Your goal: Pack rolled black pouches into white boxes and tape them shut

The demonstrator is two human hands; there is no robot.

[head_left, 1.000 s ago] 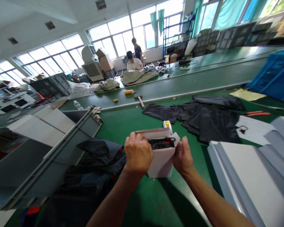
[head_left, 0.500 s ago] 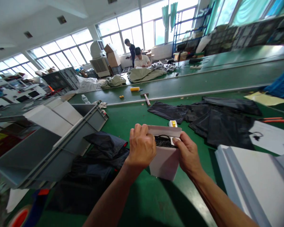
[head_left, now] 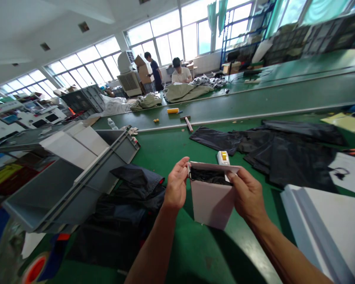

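Observation:
A pale box (head_left: 213,203) stands upright on the green table, its top open, with black crumpled material (head_left: 208,176) inside. My right hand (head_left: 248,193) grips the box's upper right corner, thumb over a small white piece at the rim and fingers behind. At the upper left edge is my left hand (head_left: 177,184), its fingers extended along the side of the box and not wrapped round it. Just behind the box lies a white device with a yellow part (head_left: 223,157).
Grey crate (head_left: 106,177) with white boxes at left, black fabric (head_left: 136,185) beside it. More black bags (head_left: 298,157) and a white stack (head_left: 331,221) lie right. A hammer (head_left: 188,124) and yellow cylinder (head_left: 173,111) lie beyond. Two people are farther back.
My left hand has loosened from the top edge and moved to the left side, fingers extended. The opening and black contents show more. The view has shifted slightly; one person in back stands farther left.

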